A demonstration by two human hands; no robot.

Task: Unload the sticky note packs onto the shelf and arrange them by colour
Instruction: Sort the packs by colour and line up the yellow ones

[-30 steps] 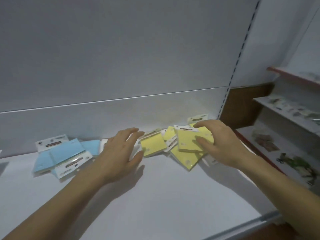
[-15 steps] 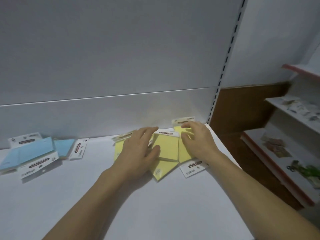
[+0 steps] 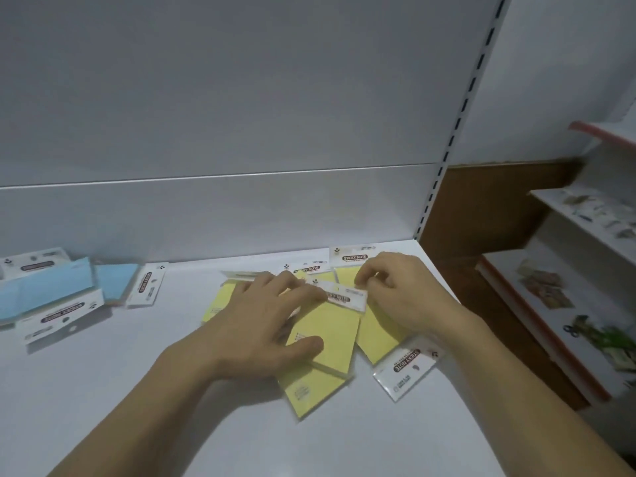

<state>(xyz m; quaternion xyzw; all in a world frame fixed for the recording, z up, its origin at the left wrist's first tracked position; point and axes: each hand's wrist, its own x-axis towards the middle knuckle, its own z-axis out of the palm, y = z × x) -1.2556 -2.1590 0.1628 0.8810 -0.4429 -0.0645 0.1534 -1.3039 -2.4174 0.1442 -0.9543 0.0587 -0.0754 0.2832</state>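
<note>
The white shelf (image 3: pixel 120 407) carries two colour groups, set apart so that the sorting reads at a glance. The blue packs (image 3: pixel 55 294) lie in a loose overlap against the back edge at the left end. The yellow packs (image 3: pixel 378 333) are fanned untidily near the back right corner, well apart from the blue. Some are turned with their white headers toward the front edge, so this heap likely needs squaring. The left hand (image 3: pixel 261 325) lies spread and flat on the heap, fingers straight and thumb on the top pack (image 3: pixel 330 332), apparently to stop the slippery wrappers sliding. The right hand (image 3: pixel 402 297) has curled fingers that pinch the right end of that pack's header (image 3: pixel 346 298), seemingly to turn or lift it into line.
</note>
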